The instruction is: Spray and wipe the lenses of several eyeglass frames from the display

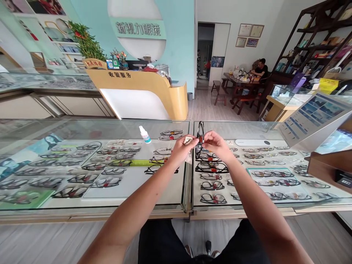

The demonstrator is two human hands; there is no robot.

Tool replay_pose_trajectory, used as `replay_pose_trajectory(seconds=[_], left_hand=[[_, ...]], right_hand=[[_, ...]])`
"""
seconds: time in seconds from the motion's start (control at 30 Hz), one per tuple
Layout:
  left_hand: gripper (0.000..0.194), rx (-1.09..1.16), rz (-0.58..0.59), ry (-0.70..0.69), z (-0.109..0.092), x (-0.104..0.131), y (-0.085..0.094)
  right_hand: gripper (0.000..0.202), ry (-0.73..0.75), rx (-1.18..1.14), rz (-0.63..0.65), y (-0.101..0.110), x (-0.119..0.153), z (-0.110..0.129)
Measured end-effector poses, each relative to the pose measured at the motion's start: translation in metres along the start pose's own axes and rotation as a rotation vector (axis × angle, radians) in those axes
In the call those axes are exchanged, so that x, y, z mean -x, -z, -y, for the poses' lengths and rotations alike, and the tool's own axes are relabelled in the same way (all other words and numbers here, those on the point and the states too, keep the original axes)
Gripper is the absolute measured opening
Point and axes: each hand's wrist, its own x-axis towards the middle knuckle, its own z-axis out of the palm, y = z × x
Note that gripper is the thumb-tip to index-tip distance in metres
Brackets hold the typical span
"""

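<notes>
Black-framed glasses (pixel 201 138) stand on end between the two hands, just right of the frame's centre, their long axis running nearly up and down in view. The left hand (pixel 183 147) lies against their left side, its grip pinching them at mid-height along with a pale cloth (pixel 188 140). The right hand (pixel 217 146) is about as near on the other side, fingers curled at the rim; whether its grip pinches, I cannot tell. Below spreads the glass surface (pixel 162 192), with a white spray bottle (pixel 145 135) upper left of the hands.
</notes>
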Motion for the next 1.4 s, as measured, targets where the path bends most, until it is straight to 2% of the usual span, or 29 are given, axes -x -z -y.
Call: replay_pose_trajectory(seconds=[0.3,0.53,0.67,0.8,0.93,1.07,1.13,1.23,1.4], left_hand=[[0.053,-0.039,0.005,-0.026,0.003,-0.003,0.003],[0.059,-0.044,0.036,-0.047,0.002,-0.008,0.005],[0.062,-0.119,0.025,-0.068,-0.002,-0.011,0.011],[0.056,-0.246,0.103,-0.114,0.002,-0.016,0.021],[0.055,-0.254,0.173,-0.119,0.007,-0.018,0.024],[0.06,-0.162,0.068,-0.117,0.002,-0.013,0.019],[0.061,-0.144,0.023,-0.12,-0.002,-0.01,0.015],[0.059,-0.16,0.042,-0.139,-0.008,-0.006,0.012],[0.053,-0.234,0.088,-0.19,-0.014,-0.003,0.012]], right_hand=[[0.043,0.021,0.054,-0.054,0.001,-0.001,0.002],[0.034,0.134,0.158,-0.241,0.014,-0.001,0.004],[0.02,0.323,0.461,-0.432,0.026,0.0,0.008],[0.016,0.459,0.826,-0.573,0.039,0.003,0.014],[0.018,0.507,0.954,-0.601,0.039,0.005,0.019],[0.014,0.579,0.992,-0.734,0.023,0.009,0.019],[0.012,0.606,0.991,-0.719,0.012,0.011,0.016],[0.012,0.552,0.971,-0.583,-0.002,0.011,0.007],[0.061,0.407,0.906,-0.527,-0.007,0.008,-0.005]])
